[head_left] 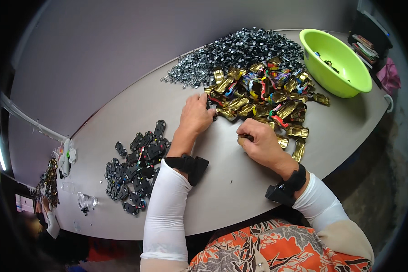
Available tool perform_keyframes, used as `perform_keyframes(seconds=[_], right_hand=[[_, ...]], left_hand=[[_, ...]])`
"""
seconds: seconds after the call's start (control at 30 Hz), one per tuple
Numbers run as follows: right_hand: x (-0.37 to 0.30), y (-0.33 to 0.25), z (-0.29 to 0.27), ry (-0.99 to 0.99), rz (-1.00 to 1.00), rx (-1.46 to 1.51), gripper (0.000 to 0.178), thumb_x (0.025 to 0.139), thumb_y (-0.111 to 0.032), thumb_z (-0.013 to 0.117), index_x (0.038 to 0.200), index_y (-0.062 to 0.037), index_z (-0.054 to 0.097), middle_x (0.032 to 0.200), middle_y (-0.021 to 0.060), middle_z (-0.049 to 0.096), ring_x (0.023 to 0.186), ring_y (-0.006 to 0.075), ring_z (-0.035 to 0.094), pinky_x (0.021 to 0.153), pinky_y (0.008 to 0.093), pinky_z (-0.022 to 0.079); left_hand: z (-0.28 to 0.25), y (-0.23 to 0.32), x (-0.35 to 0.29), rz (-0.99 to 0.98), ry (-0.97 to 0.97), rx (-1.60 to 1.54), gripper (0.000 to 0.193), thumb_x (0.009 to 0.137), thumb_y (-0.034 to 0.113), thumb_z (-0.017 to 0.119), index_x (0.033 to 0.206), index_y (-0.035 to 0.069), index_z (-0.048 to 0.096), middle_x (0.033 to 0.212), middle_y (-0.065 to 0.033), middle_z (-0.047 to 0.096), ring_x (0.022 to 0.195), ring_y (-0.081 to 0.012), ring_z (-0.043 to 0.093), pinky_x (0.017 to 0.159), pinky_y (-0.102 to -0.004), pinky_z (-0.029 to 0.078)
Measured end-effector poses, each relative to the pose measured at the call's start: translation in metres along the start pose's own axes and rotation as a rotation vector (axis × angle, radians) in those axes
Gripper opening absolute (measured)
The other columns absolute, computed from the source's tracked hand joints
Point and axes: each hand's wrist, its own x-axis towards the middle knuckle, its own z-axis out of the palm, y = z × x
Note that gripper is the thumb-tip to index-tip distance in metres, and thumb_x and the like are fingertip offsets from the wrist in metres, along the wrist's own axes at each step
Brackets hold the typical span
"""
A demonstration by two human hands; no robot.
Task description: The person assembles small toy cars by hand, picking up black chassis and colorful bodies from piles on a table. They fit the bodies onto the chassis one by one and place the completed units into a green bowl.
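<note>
My left hand (197, 113) rests at the left edge of a heap of gold-lined toy car bodies (238, 103). Its fingers curl round a dark piece that they mostly hide. Closer to me and to the right, my right hand (260, 141) is closed, with a gold toy car body (245, 136) pinched between thumb and fingers. Several more shells lie just beyond its knuckles. Left of my left forearm, black toy cars (143, 170) with wheels are gathered in a loose pile.
Behind the shells spreads a large heap of small silver and black parts (240, 47). A lime-green basin (335, 68) with a few dark pieces stands at the back right. At the far left, another person's hands (45, 206) reach a second heap near a clear container (87, 201).
</note>
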Motion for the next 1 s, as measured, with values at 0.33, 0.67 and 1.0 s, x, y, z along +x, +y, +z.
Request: perform_keyframes(seconds=[0.33, 0.67, 1.0], right_hand=[[0.007, 0.012, -0.011, 0.145, -0.019, -0.039, 0.009, 0.068, 0.002, 0.056, 0.077, 0.0004, 0.057, 0.076, 0.0132, 0.058, 0.069, 0.0310, 0.058, 0.061, 0.0363, 0.045], [0.005, 0.020, 0.016, -0.011, -0.210, -0.457, 0.023, 0.070, 0.006, 0.055, 0.091, -0.0029, 0.055, 0.082, 0.0119, 0.059, 0.072, 0.0300, 0.059, 0.062, 0.0379, 0.046], [-0.003, 0.006, -0.002, -0.232, 0.570, 1.195, 0.011, 0.076, -0.003, 0.066, 0.082, -0.0043, 0.057, 0.068, 0.0013, 0.058, 0.048, 0.0057, 0.049, 0.038, 0.0184, 0.033]], left_hand=[[-0.002, 0.025, -0.068, 0.113, 0.047, -0.081, 0.026, 0.067, 0.002, 0.062, 0.093, -0.001, 0.061, 0.095, -0.0165, 0.062, 0.085, -0.0348, 0.059, 0.079, -0.0399, 0.047], [-0.011, 0.028, -0.115, -0.116, 0.008, -0.605, 0.024, 0.068, -0.004, 0.063, 0.091, 0.000, 0.060, 0.089, -0.0050, 0.061, 0.072, -0.0095, 0.057, 0.064, -0.0234, 0.048], [-0.017, 0.014, -0.121, -0.481, -0.182, -1.483, 0.026, 0.075, -0.003, 0.062, 0.099, 0.001, 0.056, 0.087, -0.0058, 0.060, 0.074, -0.0134, 0.060, 0.066, -0.0290, 0.055]])
